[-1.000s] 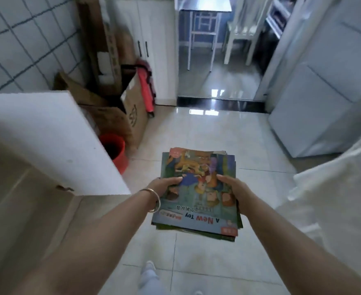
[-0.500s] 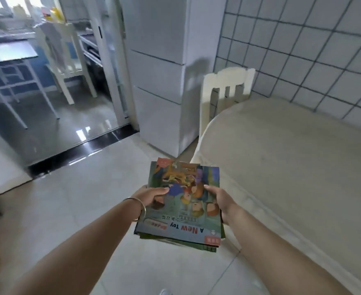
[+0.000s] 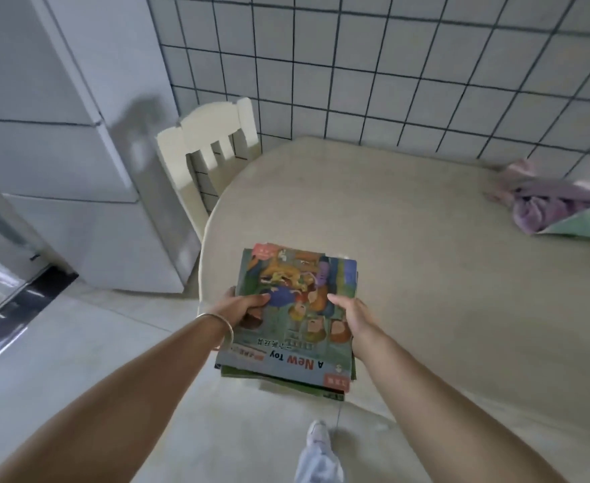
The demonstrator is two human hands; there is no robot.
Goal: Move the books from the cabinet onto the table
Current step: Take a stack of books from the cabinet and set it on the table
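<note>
**Stack of Books Held at the Counter's Edge**

While both arms reach forward from the bottom of the view, the biggest thing in sight is the tiled wall (image 3: pixel 408 64), white squares with dark grout, running across the top. Below it spreads the pale, rounded counter (image 3: pixel 443 273), filling the right half of the scene, its far side right up against the tiles. To the left stands a tall white fridge (image 3: pixel 77 151), and the light tiled floor (image 3: pixel 77 360) lies beneath it and runs under the arms.

Between the fridge and the counter sits a cream chair (image 3: pixel 206 144), its slatted back upright and tucked close to the counter's curved edge. Near the far right of the counter lies a crumpled purple cloth (image 3: pixel 551 207), with a patch of green at its near edge.

Smaller again is the stack of books (image 3: pixel 293 318), thin picture books with a colourful cartoon cover on top that reads "A New Toy" upside down. The stack is over the near left edge of the counter, its far part above the surface and its near part over the floor; whether it touches the counter cannot be told.

At the left side, the left hand (image 3: pixel 243 308) grips the stack, thumb curled over the cover and fingers underneath. Opposite it, the right hand (image 3: pixel 351 317) holds the other side the same way. A thin bracelet (image 3: pixel 222 329) circles the left wrist. Near the bottom edge, a white shoe (image 3: pixel 316 435) shows on the floor.
</note>
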